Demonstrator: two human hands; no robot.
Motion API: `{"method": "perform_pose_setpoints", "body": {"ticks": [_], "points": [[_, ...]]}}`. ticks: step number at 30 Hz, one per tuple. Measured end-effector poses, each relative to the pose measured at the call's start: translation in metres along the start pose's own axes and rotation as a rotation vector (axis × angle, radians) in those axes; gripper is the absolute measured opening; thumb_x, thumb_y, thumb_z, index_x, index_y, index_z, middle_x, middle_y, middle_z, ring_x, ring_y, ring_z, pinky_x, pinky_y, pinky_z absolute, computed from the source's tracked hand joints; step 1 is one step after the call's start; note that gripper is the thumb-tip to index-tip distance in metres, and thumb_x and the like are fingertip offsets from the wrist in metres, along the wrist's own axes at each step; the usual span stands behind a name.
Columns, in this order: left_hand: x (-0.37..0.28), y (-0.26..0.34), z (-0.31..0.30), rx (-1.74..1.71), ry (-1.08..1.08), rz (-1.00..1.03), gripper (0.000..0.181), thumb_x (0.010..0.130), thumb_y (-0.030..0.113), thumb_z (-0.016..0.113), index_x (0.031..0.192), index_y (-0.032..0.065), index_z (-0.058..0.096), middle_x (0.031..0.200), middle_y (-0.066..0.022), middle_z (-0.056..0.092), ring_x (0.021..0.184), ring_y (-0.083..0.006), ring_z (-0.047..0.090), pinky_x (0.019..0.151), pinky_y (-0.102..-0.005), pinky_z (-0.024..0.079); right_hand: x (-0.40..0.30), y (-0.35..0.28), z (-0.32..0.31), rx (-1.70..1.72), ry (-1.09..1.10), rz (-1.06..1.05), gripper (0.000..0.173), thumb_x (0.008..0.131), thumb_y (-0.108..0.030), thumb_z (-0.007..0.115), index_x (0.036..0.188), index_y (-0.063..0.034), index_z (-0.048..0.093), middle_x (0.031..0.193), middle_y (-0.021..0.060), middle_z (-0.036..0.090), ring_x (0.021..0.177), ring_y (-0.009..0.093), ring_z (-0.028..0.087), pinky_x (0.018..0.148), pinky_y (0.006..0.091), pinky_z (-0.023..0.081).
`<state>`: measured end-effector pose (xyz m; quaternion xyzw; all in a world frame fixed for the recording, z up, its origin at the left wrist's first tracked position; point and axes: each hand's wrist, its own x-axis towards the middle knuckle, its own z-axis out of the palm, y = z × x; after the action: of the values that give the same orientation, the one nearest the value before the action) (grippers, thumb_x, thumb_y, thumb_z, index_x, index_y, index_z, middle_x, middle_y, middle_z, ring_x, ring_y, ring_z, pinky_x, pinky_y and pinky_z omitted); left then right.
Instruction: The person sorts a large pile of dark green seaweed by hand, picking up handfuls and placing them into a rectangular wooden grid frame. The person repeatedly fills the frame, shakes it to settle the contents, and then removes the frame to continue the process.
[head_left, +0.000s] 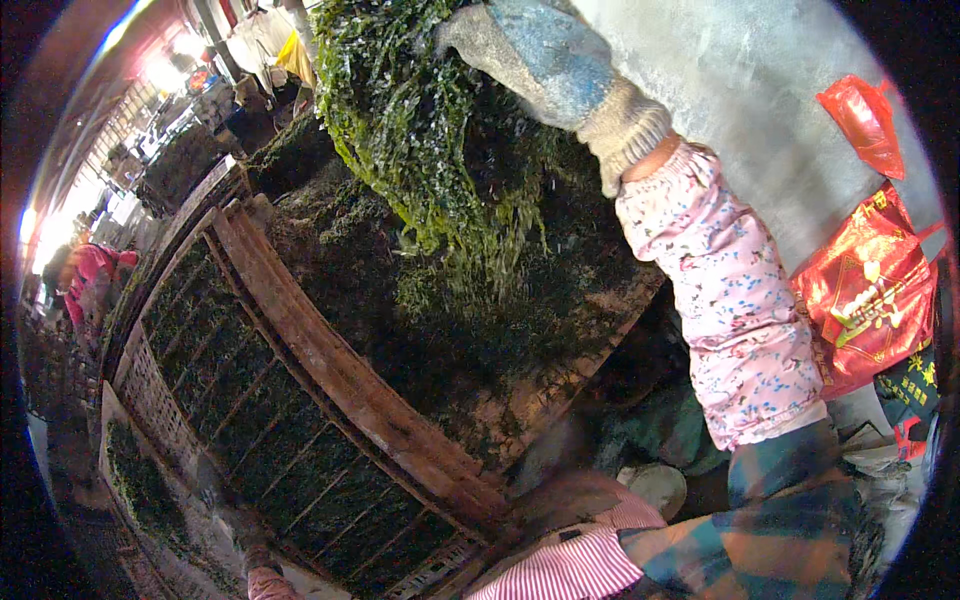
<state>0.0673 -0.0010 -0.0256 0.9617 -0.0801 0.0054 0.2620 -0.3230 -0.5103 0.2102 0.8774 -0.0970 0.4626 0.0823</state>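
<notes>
At the top, my right hand (544, 64), in a worn knit glove with a blue patch, grips a wet clump of green seaweed-like strands (420, 127). The strands hang down in a fringe over a dark pile of similar matter (450, 337); the fingertips are hidden in them. At the lower left, my left hand (225, 510), in a dark glove, is blurred near the outer edge of a slatted frame (270, 427) with dark green matter behind its slats. Its fingers cannot be made out.
A reddish-brown beam (352, 367) runs between pile and frame. Red bags (870, 300) stand at the right on pale floor. A whitish round object (652, 491) lies near the striped cloth (562, 562) in front of me. Another person in pink (90, 277) is far left.
</notes>
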Motion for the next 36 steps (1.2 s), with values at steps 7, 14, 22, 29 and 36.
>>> {"method": "perform_pose_setpoints", "body": {"ticks": [7, 14, 22, 29, 36], "points": [[0.003, 0.022, -0.007, -0.131, -0.086, 0.035, 0.046, 0.100, 0.030, 0.056, 0.139, 0.0054, 0.053, 0.134, -0.0112, 0.059, 0.123, -0.0249, 0.053, 0.103, -0.0370, 0.042, -0.045, -0.027, 0.034, -0.415, -0.395, -0.105, 0.074, 0.072, -0.022, 0.064, 0.144, -0.0301, 0.049, 0.132, 0.0223, 0.059, 0.098, 0.030, 0.068, 0.078, 0.0439, 0.055], [-0.018, 0.114, -0.047, -0.592, -0.323, 0.337, 0.047, 0.100, 0.032, 0.056, 0.139, 0.0053, 0.053, 0.134, -0.0101, 0.059, 0.124, -0.0235, 0.052, 0.106, -0.0358, 0.039, -0.034, -0.038, 0.017, -0.348, -0.231, -0.174, 0.058, 0.077, -0.020, 0.058, 0.134, -0.0284, 0.060, 0.123, 0.0227, 0.060, 0.089, 0.035, 0.065, 0.072, 0.0452, 0.056], [-0.105, 0.325, -0.026, -0.796, -0.473, 0.945, 0.045, 0.103, 0.019, 0.049, 0.145, 0.0023, 0.043, 0.135, -0.0120, 0.056, 0.115, -0.0232, 0.058, 0.099, -0.0362, 0.049, 0.021, -0.075, -0.006, -0.066, -0.046, -0.029, 0.044, 0.077, -0.020, 0.063, 0.121, -0.0283, 0.069, 0.112, 0.0183, 0.065, 0.088, 0.037, 0.068, 0.078, 0.0460, 0.056], [-0.123, 0.321, 0.126, -1.134, -0.931, 0.666, 0.042, 0.091, 0.001, 0.064, 0.132, 0.0041, 0.055, 0.125, -0.0075, 0.062, 0.108, -0.0175, 0.062, 0.093, -0.0326, 0.051, 0.019, -0.069, -0.019, -0.258, 0.093, -0.128, 0.058, 0.074, -0.017, 0.064, 0.127, -0.0406, 0.064, 0.127, 0.0086, 0.060, 0.086, 0.031, 0.064, 0.068, 0.0430, 0.056], [-0.172, 0.336, 0.109, -0.976, -1.158, 0.493, 0.062, 0.089, -0.001, 0.067, 0.145, 0.0097, 0.043, 0.143, -0.0091, 0.050, 0.125, -0.0217, 0.052, 0.102, -0.0317, 0.045, -0.026, -0.046, -0.035, -0.148, 0.105, -0.131, 0.041, 0.080, -0.017, 0.062, 0.119, -0.0265, 0.070, 0.105, 0.0115, 0.069, 0.086, 0.033, 0.069, 0.071, 0.0441, 0.057]]}}
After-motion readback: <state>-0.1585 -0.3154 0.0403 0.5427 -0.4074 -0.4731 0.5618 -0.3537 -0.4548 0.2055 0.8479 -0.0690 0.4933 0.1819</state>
